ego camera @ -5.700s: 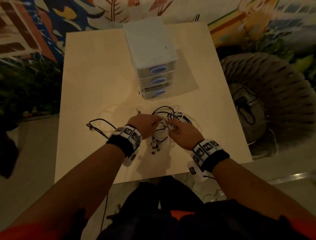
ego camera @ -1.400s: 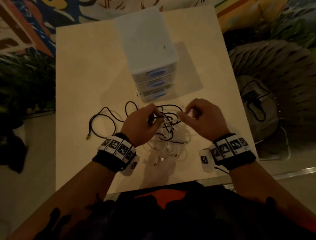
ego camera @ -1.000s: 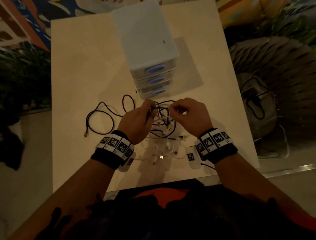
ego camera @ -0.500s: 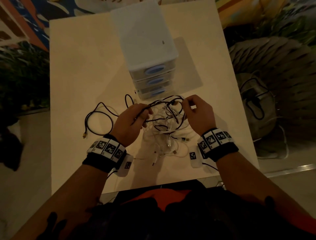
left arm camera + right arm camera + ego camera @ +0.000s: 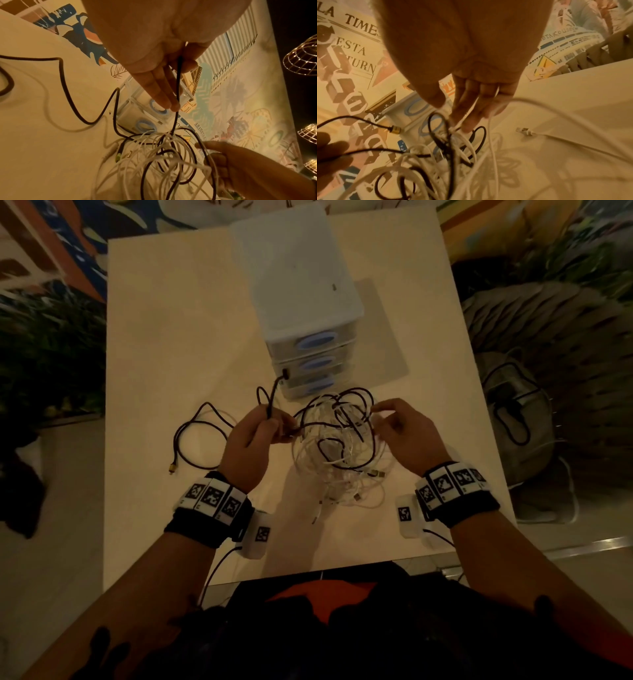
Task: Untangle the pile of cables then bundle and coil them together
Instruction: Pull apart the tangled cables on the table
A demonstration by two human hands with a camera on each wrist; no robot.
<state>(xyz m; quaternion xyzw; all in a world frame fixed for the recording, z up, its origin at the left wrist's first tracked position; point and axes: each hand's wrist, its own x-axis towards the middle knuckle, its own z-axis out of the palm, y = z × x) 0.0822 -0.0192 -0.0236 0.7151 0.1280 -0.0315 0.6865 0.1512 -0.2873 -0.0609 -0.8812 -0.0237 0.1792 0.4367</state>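
A tangle of white and black cables (image 5: 339, 446) hangs between my hands, its lower loops on the table (image 5: 164, 337). My left hand (image 5: 274, 422) pinches a black cable (image 5: 270, 402); its plug end (image 5: 284, 375) sticks up past the fingers. That cable's other part loops left on the table to a gold plug (image 5: 173, 469). In the left wrist view the black cable (image 5: 177, 81) runs between thumb and fingers (image 5: 164, 97) down into the tangle (image 5: 163, 162). My right hand (image 5: 380, 412) pinches white strands at the tangle's right top; its fingers (image 5: 471, 115) hold a white cable (image 5: 475, 106).
A white three-drawer unit (image 5: 301, 302) with blue handles stands just behind the tangle. A loose white plug (image 5: 524, 131) lies on the table to the right. A woven chair with a bag (image 5: 513, 412) sits off the right edge. The table's front edge is near my wrists.
The black cable's plug end has come free and now stands up from my left hand near the drawers. My hands have spread slightly, opening the tangle wider.
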